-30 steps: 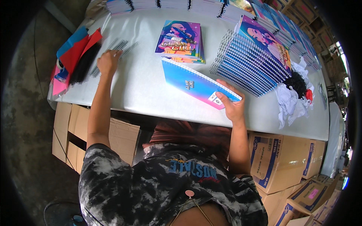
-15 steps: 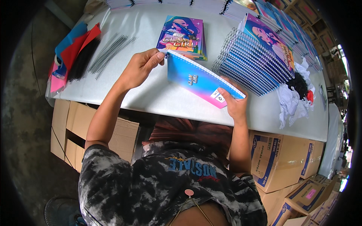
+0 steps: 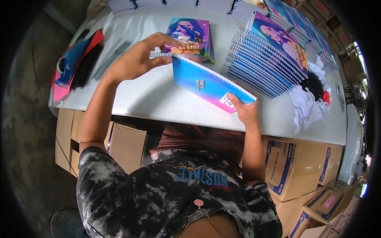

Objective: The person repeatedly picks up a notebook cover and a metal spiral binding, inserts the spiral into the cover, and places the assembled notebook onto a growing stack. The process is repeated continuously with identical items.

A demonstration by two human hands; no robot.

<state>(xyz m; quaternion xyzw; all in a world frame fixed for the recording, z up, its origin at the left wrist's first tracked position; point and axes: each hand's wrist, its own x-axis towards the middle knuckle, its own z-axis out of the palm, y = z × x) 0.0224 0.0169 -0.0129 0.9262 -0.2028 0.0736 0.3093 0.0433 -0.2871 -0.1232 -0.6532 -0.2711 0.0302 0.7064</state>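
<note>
A notebook (image 3: 206,85) with a blue-to-pink cover and a punched top edge tilts over the table. At its lower right corner my right hand (image 3: 247,111) grips it, thumb on the cover and fingers behind. From the notebook's upper left corner sticks out a wire spiral coil (image 3: 163,54). My left hand (image 3: 137,57) is around that coil, thumb and fingers spread apart above and below it; the coil's far end is hidden by the hand. Just beyond lies a small pile of notebooks (image 3: 190,35) with illustrated purple covers, partly hidden by my left fingers.
To the right stands a tall stack of coil-bound notebooks (image 3: 262,59), beside crumpled paper (image 3: 303,107) and a black tangle (image 3: 312,86). Loose wire coils (image 3: 113,57) and red and blue sheets (image 3: 81,51) lie at left. Cardboard boxes (image 3: 295,166) sit below the table.
My left hand's pinch at the notebook's corner has loosened; its fingers have spread and moved up and left, baring a length of coil. The notebook has shifted slightly left.
</note>
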